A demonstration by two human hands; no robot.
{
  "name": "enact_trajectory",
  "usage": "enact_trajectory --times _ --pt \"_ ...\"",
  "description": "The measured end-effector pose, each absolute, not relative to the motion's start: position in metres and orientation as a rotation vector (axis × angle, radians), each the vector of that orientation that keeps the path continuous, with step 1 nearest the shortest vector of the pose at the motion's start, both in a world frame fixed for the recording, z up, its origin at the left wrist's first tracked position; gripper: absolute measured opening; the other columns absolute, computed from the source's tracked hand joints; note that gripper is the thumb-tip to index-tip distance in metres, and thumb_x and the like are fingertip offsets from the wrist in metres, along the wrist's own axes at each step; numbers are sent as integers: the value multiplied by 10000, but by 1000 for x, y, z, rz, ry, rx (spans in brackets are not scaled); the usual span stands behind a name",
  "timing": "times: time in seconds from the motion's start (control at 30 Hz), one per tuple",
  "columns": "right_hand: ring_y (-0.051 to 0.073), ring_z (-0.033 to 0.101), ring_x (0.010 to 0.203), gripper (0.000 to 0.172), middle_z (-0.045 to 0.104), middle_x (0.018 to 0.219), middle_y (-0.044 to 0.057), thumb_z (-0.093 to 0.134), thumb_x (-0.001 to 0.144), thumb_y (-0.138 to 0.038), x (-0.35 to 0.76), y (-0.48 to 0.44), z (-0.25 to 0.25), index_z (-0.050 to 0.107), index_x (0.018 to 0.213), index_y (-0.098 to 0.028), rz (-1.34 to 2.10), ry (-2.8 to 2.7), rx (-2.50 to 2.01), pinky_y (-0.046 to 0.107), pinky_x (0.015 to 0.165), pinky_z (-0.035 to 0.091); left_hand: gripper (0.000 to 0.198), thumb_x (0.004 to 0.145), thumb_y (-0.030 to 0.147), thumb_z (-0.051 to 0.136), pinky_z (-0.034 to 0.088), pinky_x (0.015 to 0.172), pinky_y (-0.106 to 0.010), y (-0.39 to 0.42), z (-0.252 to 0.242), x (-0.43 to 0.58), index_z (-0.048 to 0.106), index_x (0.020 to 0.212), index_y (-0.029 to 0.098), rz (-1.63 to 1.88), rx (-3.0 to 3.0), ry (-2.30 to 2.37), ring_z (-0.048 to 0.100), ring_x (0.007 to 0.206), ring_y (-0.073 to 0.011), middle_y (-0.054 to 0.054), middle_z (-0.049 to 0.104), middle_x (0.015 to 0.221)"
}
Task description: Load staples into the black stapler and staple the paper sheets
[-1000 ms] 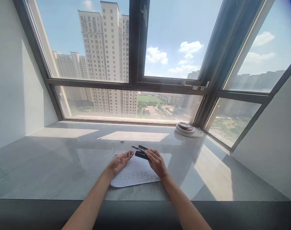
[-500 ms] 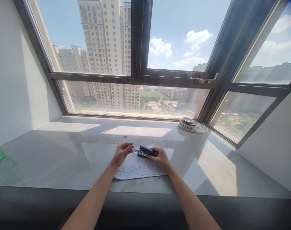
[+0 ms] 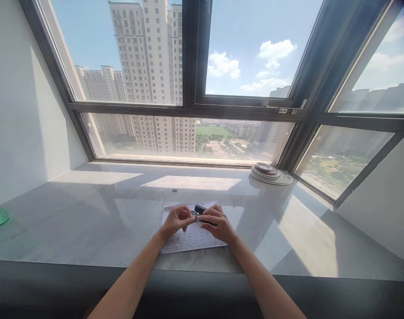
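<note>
Gripping stapler (image 3: 199,208) in right hand (image 3: 221,225). Pinching closer to its tip than before with left hand (image 3: 175,220); cannot tell on what.

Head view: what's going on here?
A person's right hand holds a black stapler, partly covered by the fingers, over white sheets of marked paper. The left hand pinches at its left end; what it grips is too small to tell. Two small grey strips lie farther back on the glossy grey ledge.
</note>
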State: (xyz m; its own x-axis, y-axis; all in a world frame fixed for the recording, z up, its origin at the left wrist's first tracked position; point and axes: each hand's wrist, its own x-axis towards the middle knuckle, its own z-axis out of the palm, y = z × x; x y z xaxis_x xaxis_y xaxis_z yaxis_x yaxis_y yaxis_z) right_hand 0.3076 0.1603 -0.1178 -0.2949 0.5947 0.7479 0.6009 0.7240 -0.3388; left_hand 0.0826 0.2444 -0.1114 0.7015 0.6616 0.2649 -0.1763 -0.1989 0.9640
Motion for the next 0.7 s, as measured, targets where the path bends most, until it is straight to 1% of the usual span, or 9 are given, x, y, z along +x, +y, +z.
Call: enact_trajectory --times 0.07,0.1,0.2,0.3,0.37,0.47,0.57,0.63,0.7 --pt "223 592 877 198 740 951 50 696 947 -372 305 161 -117 744 1128 -309 3 -1966 -851 417 840 471 360 799 427 824 463 404 -198 243 -111 83 593 840 154 790 1597 404 578 428 -87 -52 742 754" --pt "221 594 871 183 748 952 47 713 937 -354 304 162 -116 749 1109 -304 17 -1953 -832 414 831 478 365 794 426 829 467 405 -199 243 -111 83 588 840 155 783 1594 403 588 431 -92 -58 748 767" --pt "220 602 885 209 762 978 48 746 913 -330 302 163 -115 754 1119 -299 76 -1923 -811 406 822 506 367 786 408 839 453 403 -188 242 -110 84 578 840 156 755 1600 393 604 435 -99 -57 749 750" --pt "211 600 852 128 769 929 39 720 934 -302 299 163 -115 777 1048 -304 131 -1927 -793 390 791 524 375 780 405 844 447 404 -188 241 -110 85 569 850 160 747 1599 377 604 435 -103 -58 752 744" --pt "208 598 826 83 770 885 39 711 939 -296 296 162 -114 786 975 -293 160 -1916 -782 382 768 526 379 778 410 845 453 415 -195 241 -110 85 568 849 160 745 1597 369 604 439 -104 -60 755 756" --pt "209 607 815 88 771 871 46 708 940 -316 294 159 -111 784 930 -272 200 -1860 -804 379 763 529 363 795 415 831 485 461 -222 241 -108 84 585 873 159 742 1601 347 629 467 -120 -70 762 787" --pt "220 629 823 159 768 872 53 678 950 -362 309 162 -107 774 884 -254 154 -1651 -980 392 786 532 350 868 475 745 500 489 -250 243 -106 81 602 918 160 884 1546 374 632 484 -128 -83 764 821" --pt "237 637 828 206 770 876 61 657 941 -404 334 171 -106 772 877 -247 58 -1451 -1194 403 791 528 360 914 519 668 464 462 -236 245 -106 78 599 909 165 1054 1451 434 586 463 -110 -62 746 772" --pt "244 642 786 232 776 862 66 646 908 -424 367 185 -107 779 857 -241 -7 -1302 -1449 401 785 522 358 931 530 629 419 432 -217 249 -104 74 589 893 176 1197 1337 497 530 443 -98 -22 702 684"
